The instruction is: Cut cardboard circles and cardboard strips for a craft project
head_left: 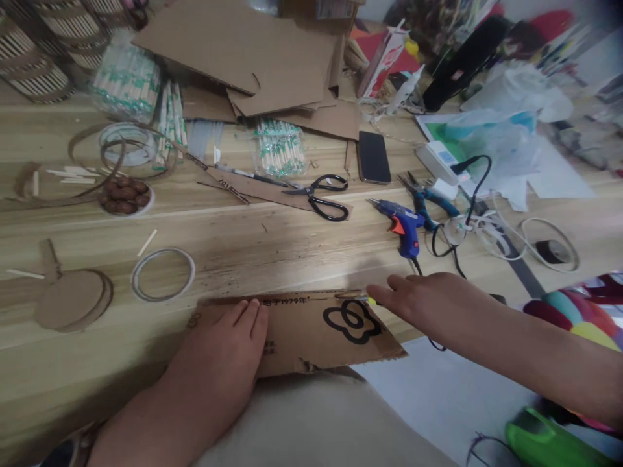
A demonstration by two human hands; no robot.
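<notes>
A piece of brown cardboard [296, 331] with black printing and a flower-shaped outline lies at the near table edge, partly overhanging it. My left hand [228, 344] presses flat on its left part, fingers stretched out. Near the cardboard's upper right edge, my right hand [413, 299] is closed around a craft knife [365, 298]. Only the knife's metal blade and a bit of yellow show; the fingers hide the rest. The blade meets the cardboard just above the printed flower, by a dark line along the far edge.
Beyond the cardboard lie black-handled scissors [327, 196], a blue glue gun [402, 224], pliers [428, 198] and a phone [374, 157]. Left are a tape ring [137, 285], round cardboard pieces [71, 299] and a bowl of walnuts [124, 196]. Cardboard sheets [253, 48] are stacked behind.
</notes>
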